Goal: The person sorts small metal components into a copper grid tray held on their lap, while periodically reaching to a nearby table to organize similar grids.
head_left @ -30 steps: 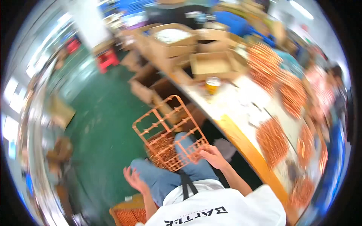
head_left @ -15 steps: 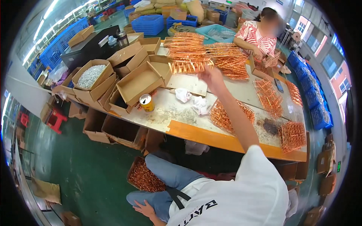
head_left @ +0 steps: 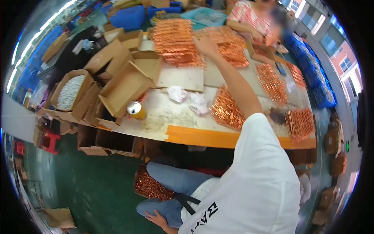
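My right hand (head_left: 205, 45) is stretched far across the table and rests on the right edge of a tall stack of orange plastic frames (head_left: 175, 39). Its fingers are hidden, so its grip cannot be made out. My left hand (head_left: 154, 217) lies low on my jeans-clad thigh with the fingers apart, holding nothing. Beside my knee on the floor stands a box of small orange parts (head_left: 150, 188).
The worktable (head_left: 202, 136) has an orange front edge. On it are a drink can (head_left: 136, 110), crumpled white cloths (head_left: 189, 100) and more orange frame piles (head_left: 226, 109). Open cardboard boxes (head_left: 124, 87) crowd its left end, one with white pieces (head_left: 70, 91). Another person (head_left: 253, 21) works opposite.
A second ago my right hand held an orange frame over my lap. The view has swung up to the table, and that arm now reaches out to the stack.
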`<action>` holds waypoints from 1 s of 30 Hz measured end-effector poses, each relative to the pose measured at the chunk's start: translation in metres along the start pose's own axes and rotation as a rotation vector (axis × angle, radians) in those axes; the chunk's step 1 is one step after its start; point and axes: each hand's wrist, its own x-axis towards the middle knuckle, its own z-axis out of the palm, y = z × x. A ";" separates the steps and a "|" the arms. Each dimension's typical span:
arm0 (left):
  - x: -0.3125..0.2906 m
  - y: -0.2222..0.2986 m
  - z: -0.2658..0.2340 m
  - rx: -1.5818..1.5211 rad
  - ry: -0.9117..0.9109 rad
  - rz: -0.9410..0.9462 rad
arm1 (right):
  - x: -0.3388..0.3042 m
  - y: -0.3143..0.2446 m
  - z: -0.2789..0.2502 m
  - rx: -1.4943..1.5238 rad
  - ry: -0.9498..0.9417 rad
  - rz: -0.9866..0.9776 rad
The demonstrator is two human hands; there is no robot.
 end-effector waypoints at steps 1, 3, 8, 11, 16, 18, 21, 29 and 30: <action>0.000 0.001 -0.003 0.035 -0.025 0.011 | -0.006 0.014 -0.011 -0.071 -0.108 -0.082; 0.003 -0.004 -0.005 -0.033 -0.035 0.014 | -0.030 0.039 -0.035 -0.150 -0.238 -0.133; 0.027 -0.013 0.000 0.022 -0.146 0.063 | -0.111 0.150 -0.085 -0.637 -0.617 -0.107; 0.035 -0.002 -0.002 -0.001 -0.242 0.006 | -0.145 0.210 -0.078 -0.510 -0.671 -0.103; 0.038 0.000 -0.005 0.019 -0.319 -0.028 | -0.159 0.223 -0.080 -0.247 -0.437 -0.210; 0.035 -0.003 -0.007 0.091 -0.270 0.026 | -0.156 0.210 -0.100 -0.149 -0.469 -0.194; 0.024 0.013 -0.009 0.062 0.106 0.383 | -0.153 0.192 -0.140 0.129 -0.615 -0.121; -0.052 0.163 -0.062 -1.040 -0.039 0.325 | -0.197 0.096 -0.154 0.767 -0.672 0.104; -0.055 0.176 -0.066 -1.150 -0.154 0.305 | -0.223 0.066 -0.154 0.827 -0.694 0.191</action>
